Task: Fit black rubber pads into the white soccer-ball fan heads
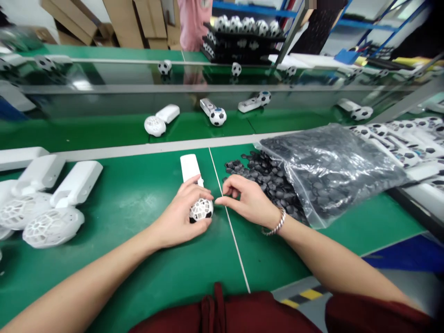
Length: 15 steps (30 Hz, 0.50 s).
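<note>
My left hand [176,217] is wrapped round the ball-shaped head of a white handheld fan [191,171] that lies on the green table [138,194]. The head is a white lattice with a few black patches set in it. My right hand [248,201] hovers just to its right, thumb and fingertips pinched together near the ball; whatever they hold is too small to make out. A bead bracelet sits on that wrist. A heap of small black pieces [263,173] lies right behind my right hand.
A clear plastic bag [329,171] of black pieces spills open at right. Blank white fans [52,203] lie at left. Finished football-patterned fans [217,113] rest on the belt beyond, more [409,138] stacked at far right. A person in pink [192,23] stands behind trays.
</note>
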Available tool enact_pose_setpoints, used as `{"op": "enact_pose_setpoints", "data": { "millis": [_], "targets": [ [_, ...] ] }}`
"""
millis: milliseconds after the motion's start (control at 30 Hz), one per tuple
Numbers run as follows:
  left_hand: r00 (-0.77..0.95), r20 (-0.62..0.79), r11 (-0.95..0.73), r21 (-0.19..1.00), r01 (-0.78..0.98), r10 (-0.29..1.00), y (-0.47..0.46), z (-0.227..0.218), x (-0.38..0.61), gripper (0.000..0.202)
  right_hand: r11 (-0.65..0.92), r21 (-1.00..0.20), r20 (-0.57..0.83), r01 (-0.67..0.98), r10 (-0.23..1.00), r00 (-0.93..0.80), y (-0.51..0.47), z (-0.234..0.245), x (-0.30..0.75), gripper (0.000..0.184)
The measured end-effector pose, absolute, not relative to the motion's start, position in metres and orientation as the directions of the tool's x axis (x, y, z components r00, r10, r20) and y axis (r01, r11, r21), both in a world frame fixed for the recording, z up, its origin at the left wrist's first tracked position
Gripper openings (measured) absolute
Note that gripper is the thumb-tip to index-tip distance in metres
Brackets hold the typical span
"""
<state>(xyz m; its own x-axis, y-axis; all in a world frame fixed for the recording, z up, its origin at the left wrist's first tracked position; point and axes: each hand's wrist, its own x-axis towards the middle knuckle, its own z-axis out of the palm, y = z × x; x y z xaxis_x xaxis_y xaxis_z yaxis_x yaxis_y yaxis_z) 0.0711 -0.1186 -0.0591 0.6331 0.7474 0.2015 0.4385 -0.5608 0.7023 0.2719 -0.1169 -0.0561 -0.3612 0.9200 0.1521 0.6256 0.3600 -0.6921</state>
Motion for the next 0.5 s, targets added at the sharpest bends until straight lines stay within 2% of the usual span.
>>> {"op": "enact_pose_setpoints", "data": {
  "millis": [100,167,300,400,500],
  "targets": [
    [0.621,0.208,-0.552,0.713,0.432,0.756,-0.118,-0.061,0.07,0.03,0.274,-0.459,0.097,0.845,0.961,-0.259,-0.112,-0.057,0.284,0.02],
    [0.641,0.204,-0.561,0.712,0.423,0.74,-0.117,-0.061,0.067,0.029,0.244,-0.409,0.018,0.879,0.966,-0.259,-0.109,-0.06,0.287,0.014],
    [0.664,0.13,-0.541,0.703,0.462,0.736,-0.117,-0.057,0.06,0.038,0.236,-0.448,-0.039,0.863,0.958,-0.282,-0.106,-0.062,0.289,0.005],
    [0.549,0.051,-0.434,0.677,0.595,0.834,-0.118,-0.054,0.057,0.049,0.224,-0.477,-0.05,0.85,0.958,-0.281,-0.104,-0.061,0.29,0.006],
    [0.469,-0.013,-0.343,0.664,0.664,0.883,-0.117,-0.05,0.053,0.049,0.216,-0.507,-0.064,0.834,0.956,-0.287,-0.103,-0.058,0.292,0.01]
  ]
}}
